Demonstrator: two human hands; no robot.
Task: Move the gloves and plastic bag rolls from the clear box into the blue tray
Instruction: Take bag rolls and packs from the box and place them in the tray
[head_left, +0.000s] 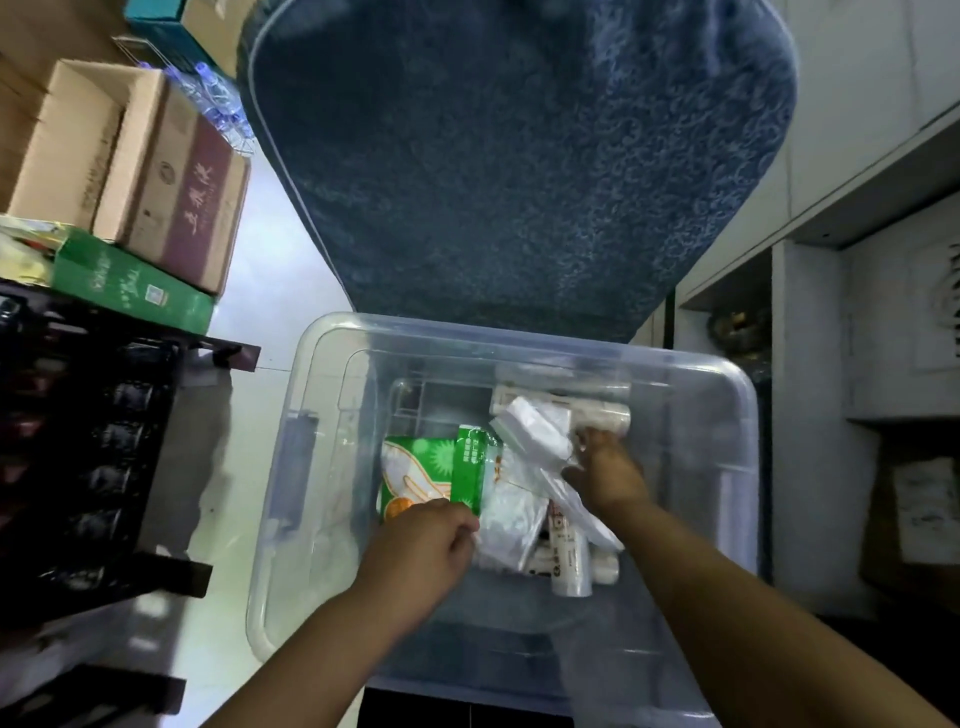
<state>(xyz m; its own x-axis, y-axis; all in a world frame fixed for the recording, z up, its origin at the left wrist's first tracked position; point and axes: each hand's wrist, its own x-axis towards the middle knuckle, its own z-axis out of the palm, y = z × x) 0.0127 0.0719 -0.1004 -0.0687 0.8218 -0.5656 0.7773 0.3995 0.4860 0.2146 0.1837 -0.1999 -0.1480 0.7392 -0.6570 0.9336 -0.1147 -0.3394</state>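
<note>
The clear box (727, 395) stands open below me, and both my hands are inside it. My left hand (423, 545) is closed on the lower edge of a green glove pack (470, 462); a second green glove pack (415, 475) lies flat beside it. My right hand (605, 473) grips clear plastic packets (535, 431) near the back right of the box. Plastic bag rolls (571, 564) lie at the bottom between my arms, and another roll (597, 413) lies at the back. No blue tray shows in this view.
A big blue patterned cushioned surface (519, 156) rises just behind the box. Cardboard boxes (156, 171) and a green carton (124, 283) stack on the left above a black crate rack (88, 441). White cabinets (857, 208) line the right side.
</note>
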